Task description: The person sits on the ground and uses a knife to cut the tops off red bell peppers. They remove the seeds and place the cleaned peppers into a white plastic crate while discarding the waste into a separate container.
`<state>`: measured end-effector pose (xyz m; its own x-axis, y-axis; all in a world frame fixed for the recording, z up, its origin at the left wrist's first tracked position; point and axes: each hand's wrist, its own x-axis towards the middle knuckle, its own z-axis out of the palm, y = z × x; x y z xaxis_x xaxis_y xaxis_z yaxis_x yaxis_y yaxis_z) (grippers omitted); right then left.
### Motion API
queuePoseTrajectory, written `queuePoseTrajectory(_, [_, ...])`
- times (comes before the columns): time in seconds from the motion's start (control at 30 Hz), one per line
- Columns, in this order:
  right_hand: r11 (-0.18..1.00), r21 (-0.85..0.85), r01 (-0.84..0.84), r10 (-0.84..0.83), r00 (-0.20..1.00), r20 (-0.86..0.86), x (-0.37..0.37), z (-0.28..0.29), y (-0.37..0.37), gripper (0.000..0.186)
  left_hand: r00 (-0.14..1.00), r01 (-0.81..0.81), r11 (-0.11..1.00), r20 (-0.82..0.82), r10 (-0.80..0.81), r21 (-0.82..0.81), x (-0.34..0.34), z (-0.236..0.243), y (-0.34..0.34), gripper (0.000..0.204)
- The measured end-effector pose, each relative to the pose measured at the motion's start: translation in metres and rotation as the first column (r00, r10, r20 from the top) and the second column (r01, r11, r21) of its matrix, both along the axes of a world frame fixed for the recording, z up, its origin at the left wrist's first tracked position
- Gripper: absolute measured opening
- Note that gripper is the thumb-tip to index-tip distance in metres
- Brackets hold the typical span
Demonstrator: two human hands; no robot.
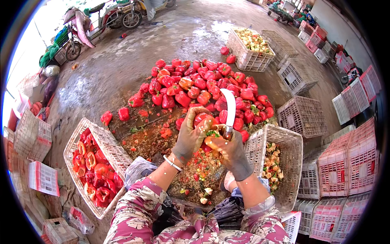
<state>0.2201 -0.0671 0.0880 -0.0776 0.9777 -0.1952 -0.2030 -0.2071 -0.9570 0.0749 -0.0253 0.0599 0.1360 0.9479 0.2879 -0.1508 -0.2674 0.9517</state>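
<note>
Holding one curved knife (230, 106), one pepper (199, 118)

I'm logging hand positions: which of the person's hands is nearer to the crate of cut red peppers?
The left hand: it is to the right of the crate, apart from it. The right hand is farther right, also apart.

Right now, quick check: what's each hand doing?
Left hand: closed, holding a red pepper.
Right hand: closed, holding a curved knife.
</note>
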Motion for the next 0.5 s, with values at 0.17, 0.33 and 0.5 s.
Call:
queuePoseTrajectory(0.17, [0.994, -0.101, 0.040, -0.080, 0.898, -0.434, 0.002, -0.021, 0.008, 0.025, 0.978, -0.014, 0.992, 0.206, 0.040, -0.126, 0.008, 0.003, -0.003, 0.033])
queuePoseTrajectory(0.33, [0.980, -0.125, -0.155, 0.072, 0.859, -0.507, 0.017, -0.010, 0.005, 0.029, 0.995, -0.030, 0.999, 0.101, 0.026, 0.035, 0.004, -0.009, 0.008, 0.037])
queuePoseTrajectory(0.5, [0.989, -0.128, -0.068, 0.025, 0.951, -0.307, -0.002, -0.007, 0.005, 0.022, 0.995, -0.079, 0.997, -0.054, 0.079, -0.002, -0.003, -0.016, 0.008, 0.026])
